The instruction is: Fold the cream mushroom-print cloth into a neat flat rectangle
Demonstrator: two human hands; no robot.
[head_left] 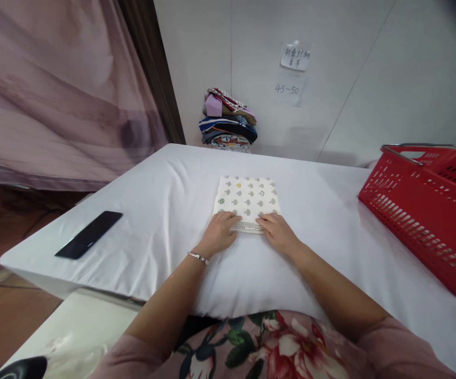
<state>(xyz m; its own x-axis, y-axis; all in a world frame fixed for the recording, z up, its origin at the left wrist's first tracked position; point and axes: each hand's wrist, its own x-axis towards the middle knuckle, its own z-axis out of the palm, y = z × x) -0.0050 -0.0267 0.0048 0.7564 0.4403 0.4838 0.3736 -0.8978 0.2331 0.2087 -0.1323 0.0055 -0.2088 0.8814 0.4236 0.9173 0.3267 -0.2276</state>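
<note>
A folded white cloth (pixel 247 196) with a grey tree-like print and a few yellow and green marks lies flat in the middle of the white-covered table. My left hand (pixel 220 230), with a bracelet at the wrist, holds the cloth's near left corner, fingers on top. At the near right corner my right hand (pixel 278 231) grips the cloth in the same way. Several folded layers show along the near edge between my hands. The undersides of both hands are hidden.
A red plastic basket (pixel 428 210) stands at the table's right. A black flat object (pixel 89 235) lies on the left. Behind the far edge is a stack of folded fabrics (pixel 228 123) by the wall. A pink curtain (pixel 62 95) hangs at left.
</note>
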